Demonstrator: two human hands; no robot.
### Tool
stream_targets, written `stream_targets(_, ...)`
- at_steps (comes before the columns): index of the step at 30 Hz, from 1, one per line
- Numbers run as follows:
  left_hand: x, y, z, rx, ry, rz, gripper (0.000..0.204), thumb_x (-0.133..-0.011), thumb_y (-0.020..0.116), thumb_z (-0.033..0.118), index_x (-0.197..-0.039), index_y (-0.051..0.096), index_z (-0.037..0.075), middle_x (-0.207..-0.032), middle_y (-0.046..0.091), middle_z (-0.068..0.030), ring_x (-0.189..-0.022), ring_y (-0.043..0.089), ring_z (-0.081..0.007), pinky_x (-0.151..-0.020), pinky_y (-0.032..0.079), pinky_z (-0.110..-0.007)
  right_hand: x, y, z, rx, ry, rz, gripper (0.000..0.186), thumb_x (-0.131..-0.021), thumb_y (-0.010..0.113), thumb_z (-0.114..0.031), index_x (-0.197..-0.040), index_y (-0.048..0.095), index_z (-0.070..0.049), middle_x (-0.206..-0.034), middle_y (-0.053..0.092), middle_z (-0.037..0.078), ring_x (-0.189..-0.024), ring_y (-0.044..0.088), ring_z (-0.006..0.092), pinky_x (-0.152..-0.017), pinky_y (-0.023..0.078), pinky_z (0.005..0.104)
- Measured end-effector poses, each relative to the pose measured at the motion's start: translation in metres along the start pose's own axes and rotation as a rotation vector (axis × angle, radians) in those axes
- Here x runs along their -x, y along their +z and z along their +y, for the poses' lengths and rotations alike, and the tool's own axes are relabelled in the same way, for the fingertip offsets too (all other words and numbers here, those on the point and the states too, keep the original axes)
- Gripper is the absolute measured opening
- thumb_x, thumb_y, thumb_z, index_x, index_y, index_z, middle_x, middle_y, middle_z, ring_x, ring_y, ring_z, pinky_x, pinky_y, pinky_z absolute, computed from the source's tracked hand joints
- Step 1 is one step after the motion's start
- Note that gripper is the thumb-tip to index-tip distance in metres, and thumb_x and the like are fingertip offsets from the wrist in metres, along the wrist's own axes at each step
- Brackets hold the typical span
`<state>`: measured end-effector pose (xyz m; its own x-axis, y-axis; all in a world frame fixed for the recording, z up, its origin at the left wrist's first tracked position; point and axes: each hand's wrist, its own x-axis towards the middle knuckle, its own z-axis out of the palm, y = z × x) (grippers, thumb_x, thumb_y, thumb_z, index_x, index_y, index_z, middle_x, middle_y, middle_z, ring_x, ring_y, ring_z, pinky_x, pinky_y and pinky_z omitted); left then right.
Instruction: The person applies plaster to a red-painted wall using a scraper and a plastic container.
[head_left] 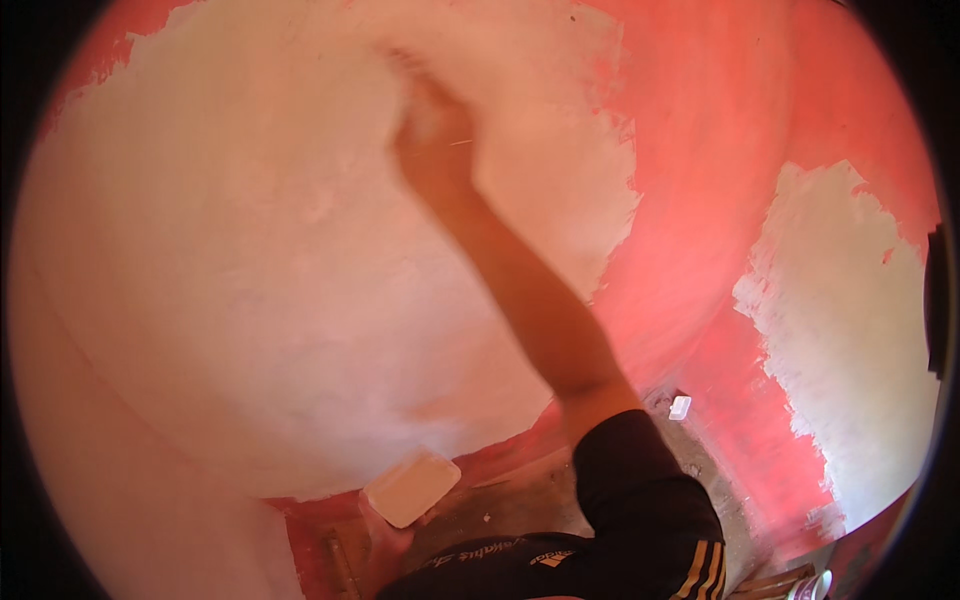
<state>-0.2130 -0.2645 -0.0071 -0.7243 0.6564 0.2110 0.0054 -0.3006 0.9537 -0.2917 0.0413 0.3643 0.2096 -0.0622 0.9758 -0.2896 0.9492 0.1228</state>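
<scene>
My right hand is raised against the pale coated area of the wall, its arm stretched up from the lower right. Its fingers look closed, but motion blurs them and whatever tool they hold is too smeared to name. Low in the view, my left hand holds a pale rectangular board from beneath; I cannot tell whether its top carries material. Around the coated area, red wall shows with ragged edges.
A second pale patch is on the wall at the right. A small white object lies by the wall's foot on the dusty floor. A white bucket and wooden pieces sit at the bottom right.
</scene>
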Motion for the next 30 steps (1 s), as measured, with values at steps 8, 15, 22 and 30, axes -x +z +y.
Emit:
stream_targets(8,0.022,0.015,0.08,-0.434,0.217,0.103,0.045,-0.084,0.071,-0.005,-0.126,0.055,-0.002,-0.115,0.068,-0.0139,-0.104,0.068,-0.0235,-0.088,0.054,-0.036,-0.029,-0.195,0.148,0.371,0.692,0.378,0.035,-0.105,0.05,-0.024,-0.131,0.067,-0.008,-0.115,0.075,0.005,-0.085,0.071,0.013,-0.067,0.056,0.0313)
stream_targets(15,0.016,0.018,0.073,0.017,0.029,0.107,0.033,-0.086,0.067,-0.001,-0.119,0.063,-0.002,-0.109,0.071,-0.0125,-0.1,0.069,-0.0239,-0.087,0.053,-0.034,0.038,0.02,-0.01,0.081,0.088,0.049,0.057,-0.084,0.049,0.013,-0.132,0.066,-0.014,-0.128,0.067,0.013,-0.125,0.06,0.0299,-0.109,0.045,0.0384)
stream_targets(22,0.023,-0.006,0.043,-0.516,0.273,-0.082,0.038,-0.083,0.069,0.002,-0.12,0.064,-0.003,-0.11,0.072,-0.0121,-0.103,0.068,-0.0216,-0.09,0.052,-0.034,0.03,-0.058,0.028,0.094,0.151,0.101,0.041,-0.097,0.053,-0.001,-0.136,0.063,-0.011,-0.128,0.069,0.013,-0.114,0.068,0.0247,-0.092,0.052,0.0347)
stream_targets(30,0.045,-0.016,0.022,-0.557,0.239,0.203,0.048,-0.084,0.071,0.004,-0.129,0.054,-0.003,-0.118,0.067,-0.0138,-0.111,0.066,-0.0218,-0.092,0.051,-0.034,0.024,-0.176,0.165,0.545,0.582,0.211,0.036,-0.103,0.054,-0.019,-0.136,0.064,-0.013,-0.12,0.074,0.01,-0.083,0.073,0.0162,-0.074,0.058,0.0296)
